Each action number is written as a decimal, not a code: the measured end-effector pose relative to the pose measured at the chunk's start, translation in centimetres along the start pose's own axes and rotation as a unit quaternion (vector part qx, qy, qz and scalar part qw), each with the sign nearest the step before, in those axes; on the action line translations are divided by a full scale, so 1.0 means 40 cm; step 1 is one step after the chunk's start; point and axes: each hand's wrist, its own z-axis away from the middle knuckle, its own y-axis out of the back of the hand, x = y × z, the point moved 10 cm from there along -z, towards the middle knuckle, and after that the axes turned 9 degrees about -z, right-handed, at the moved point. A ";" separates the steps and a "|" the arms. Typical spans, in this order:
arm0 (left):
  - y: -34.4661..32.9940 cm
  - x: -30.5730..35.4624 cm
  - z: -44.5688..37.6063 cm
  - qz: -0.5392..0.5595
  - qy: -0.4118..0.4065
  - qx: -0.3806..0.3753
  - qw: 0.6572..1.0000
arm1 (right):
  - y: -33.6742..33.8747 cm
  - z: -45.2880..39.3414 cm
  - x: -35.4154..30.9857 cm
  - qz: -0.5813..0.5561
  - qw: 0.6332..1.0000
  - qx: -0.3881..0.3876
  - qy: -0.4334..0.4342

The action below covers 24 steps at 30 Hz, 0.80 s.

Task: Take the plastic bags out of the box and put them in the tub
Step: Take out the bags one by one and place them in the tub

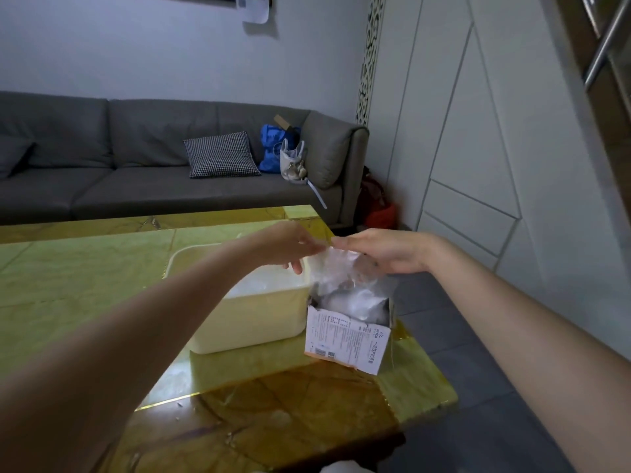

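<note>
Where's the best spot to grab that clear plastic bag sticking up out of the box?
Pinch the plastic bag by its raised top edge, from above: it stands free over the open box, where both the left hand and right hand already hold it.

Both arms out; L grip (292,245), R grip (379,250) pinching.

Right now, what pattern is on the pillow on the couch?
The pillow has a black-and-white checked pattern, seen in the head view.

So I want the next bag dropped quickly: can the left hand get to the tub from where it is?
Probably yes: the left hand is over the open white tub, with nothing between them.
</note>
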 end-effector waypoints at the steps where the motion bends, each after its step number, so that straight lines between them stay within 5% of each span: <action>1: 0.003 -0.002 0.000 0.037 0.011 0.004 0.999 | -0.003 0.003 0.002 -0.032 0.999 0.000 0.011; 5: 0.068 -0.025 0.005 0.249 0.050 0.088 0.963 | 0.015 -0.003 0.035 -0.117 0.992 0.026 0.032; 11: 0.070 -0.062 0.023 0.422 0.087 0.109 0.896 | -0.048 0.000 0.150 0.058 0.991 -0.007 -0.125; 15: 0.053 -0.078 0.029 0.460 0.099 0.110 0.875 | 0.042 -0.009 0.031 -0.054 0.985 0.164 0.022; 18: 0.052 -0.094 0.033 0.507 0.109 0.124 0.846 | 0.140 0.008 -0.029 -0.250 0.921 0.269 0.129; 20: 0.057 -0.108 0.038 0.458 0.128 0.144 0.868 | 0.147 -0.008 -0.052 -0.334 0.904 0.223 0.146; 24: 0.077 -0.125 0.045 0.352 0.141 0.193 0.905 | 0.087 -0.031 -0.100 -0.226 0.950 0.161 0.141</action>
